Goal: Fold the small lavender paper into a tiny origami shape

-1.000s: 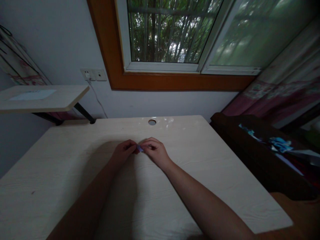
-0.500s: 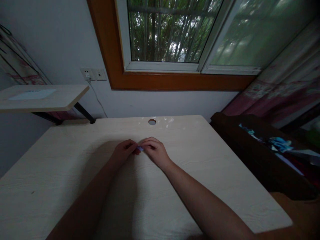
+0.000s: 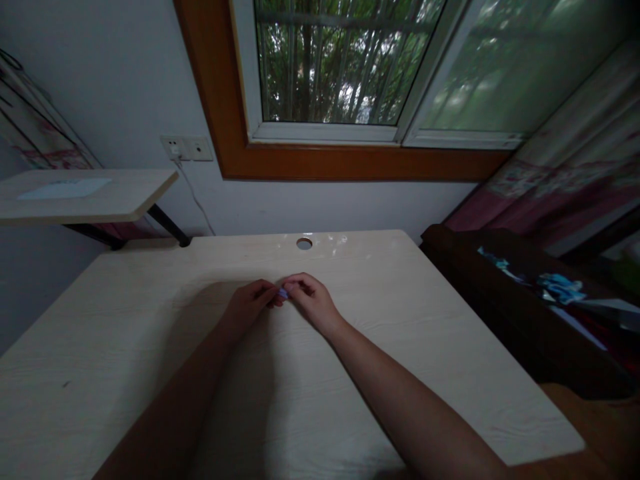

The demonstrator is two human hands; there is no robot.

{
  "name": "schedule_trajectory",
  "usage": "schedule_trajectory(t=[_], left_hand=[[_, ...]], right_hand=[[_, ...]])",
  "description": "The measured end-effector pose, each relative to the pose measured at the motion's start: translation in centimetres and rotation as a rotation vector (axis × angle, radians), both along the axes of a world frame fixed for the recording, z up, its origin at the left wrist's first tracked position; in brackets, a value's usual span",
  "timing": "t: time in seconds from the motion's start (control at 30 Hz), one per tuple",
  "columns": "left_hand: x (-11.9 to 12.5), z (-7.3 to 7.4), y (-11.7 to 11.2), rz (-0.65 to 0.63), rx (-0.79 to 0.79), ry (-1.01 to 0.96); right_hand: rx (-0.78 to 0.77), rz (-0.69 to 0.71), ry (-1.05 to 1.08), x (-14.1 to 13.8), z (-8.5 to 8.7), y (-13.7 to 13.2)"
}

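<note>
Between my fingertips is a small light-purple piece [image 3: 283, 293], too small and dim for me to name its kind. My left hand [image 3: 250, 303] pinches it from the left, with thumb and forefinger pressed together. From the other side my right hand [image 3: 314, 301] closes on it too, its fingers curled and the thumb bent inward. The two hands meet over the pale wooden desk [image 3: 360, 373]; most of the piece is hidden by the fingers.
A round cable hole [image 3: 304, 244] lies near the desk's back edge. A raised shelf [image 3: 125, 193] on black legs stands at the left with a pale sheet [image 3: 65, 189] on it. Dark furniture [image 3: 465, 287] with blue cloth [image 3: 563, 289] is beyond the right edge.
The right thumb and fingers have shifted their pinch slightly, and the purple piece has moved a little to the right and up. The arms stay almost in place.
</note>
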State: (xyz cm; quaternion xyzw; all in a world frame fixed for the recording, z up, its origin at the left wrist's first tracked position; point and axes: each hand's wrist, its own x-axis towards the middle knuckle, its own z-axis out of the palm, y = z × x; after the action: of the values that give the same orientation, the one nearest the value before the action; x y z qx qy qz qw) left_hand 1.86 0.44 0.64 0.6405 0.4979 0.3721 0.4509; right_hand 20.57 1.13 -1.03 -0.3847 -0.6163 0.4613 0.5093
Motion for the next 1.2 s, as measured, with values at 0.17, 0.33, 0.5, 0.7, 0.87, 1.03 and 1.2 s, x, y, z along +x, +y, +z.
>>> schedule_trajectory(t=[0.17, 0.33, 0.5, 0.7, 0.87, 1.03, 1.2], left_hand=[[0.1, 0.1, -0.1, -0.004, 0.02, -0.004], [0.0, -0.1, 0.0, 0.012, 0.021, -0.033], [-0.1, -0.3, 0.1, 0.023, 0.016, -0.12], [0.1, 0.0, -0.2, -0.042, 0.012, -0.07], [0.1, 0.0, -0.1, -0.032, -0.001, -0.096], [-0.1, -0.1, 0.0, 0.02, 0.011, -0.134], [-0.2, 0.0, 0.1, 0.036, 0.009, -0.134]], right_hand=[[0.048, -0.011, -0.1, -0.2, 0.4, -0.1], [-0.019, -0.005, -0.034, -0.2, -0.1, 0.0], [-0.097, 0.003, 0.088, -0.2, -0.5, 0.4], [-0.135, 0.055, 0.143, -0.1, -0.5, 0.5], [-0.152, 0.128, 0.147, -0.2, -0.1, 0.2], [-0.095, 0.103, 0.055, -0.4, 0.0, -0.2], [0.062, 0.011, -0.073, -0.3, 0.2, -0.5]])
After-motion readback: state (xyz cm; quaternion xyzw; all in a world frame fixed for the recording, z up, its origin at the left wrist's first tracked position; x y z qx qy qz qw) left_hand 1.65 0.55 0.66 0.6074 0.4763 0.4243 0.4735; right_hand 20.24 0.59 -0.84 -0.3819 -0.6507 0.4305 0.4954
